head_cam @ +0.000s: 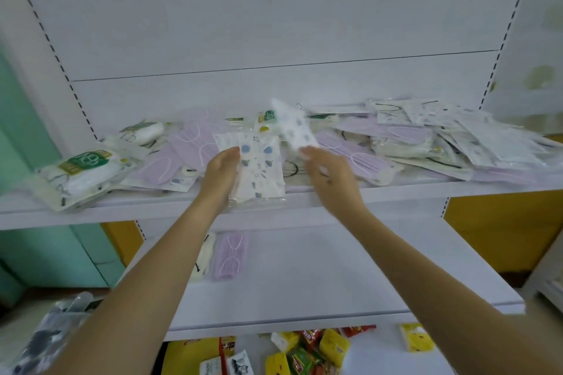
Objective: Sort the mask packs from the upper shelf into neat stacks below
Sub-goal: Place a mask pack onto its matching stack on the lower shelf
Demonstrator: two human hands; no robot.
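Note:
Several mask packs lie jumbled across the upper shelf: lilac, white and dotted ones. My left hand holds a white pack with blue spots at the shelf's front edge. My right hand pinches another spotted pack and lifts it, tilted, above the pile. On the lower shelf a lilac pack lies next to a cream pack, which my left forearm partly hides.
Below the lower shelf, yellow, red and green snack packets lie in a heap. A clear plastic bag sits at the lower left. The shelf uprights with slotted holes frame both sides. A teal wall is on the left.

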